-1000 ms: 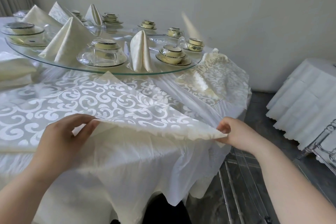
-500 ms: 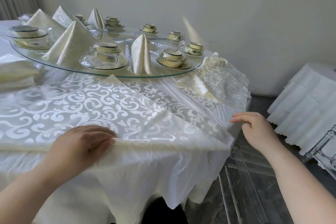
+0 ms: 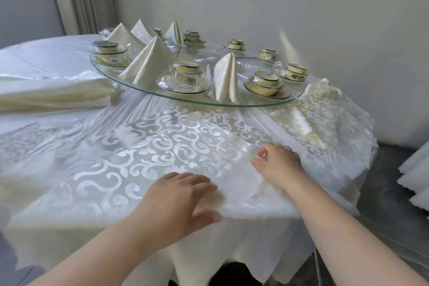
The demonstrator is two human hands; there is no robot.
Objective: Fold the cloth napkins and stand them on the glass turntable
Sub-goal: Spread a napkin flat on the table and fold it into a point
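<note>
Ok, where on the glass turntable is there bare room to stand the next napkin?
The turntable is bare in its middle, between the upright napkin and the far bowls. The near rim is crowded: pyramid napkin, glass-covered setting, bowl stack.

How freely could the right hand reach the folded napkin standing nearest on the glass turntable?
Probably yes. The right hand is on the flat patterned napkin, and only cloth lies between it and the standing napkin on the glass turntable. The bowl stack stands aside.

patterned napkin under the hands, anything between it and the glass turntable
Nothing lies on the tablecloth between the patterned napkin and the glass turntable. Its near rim holds a standing napkin and a glass bowl set.
</note>
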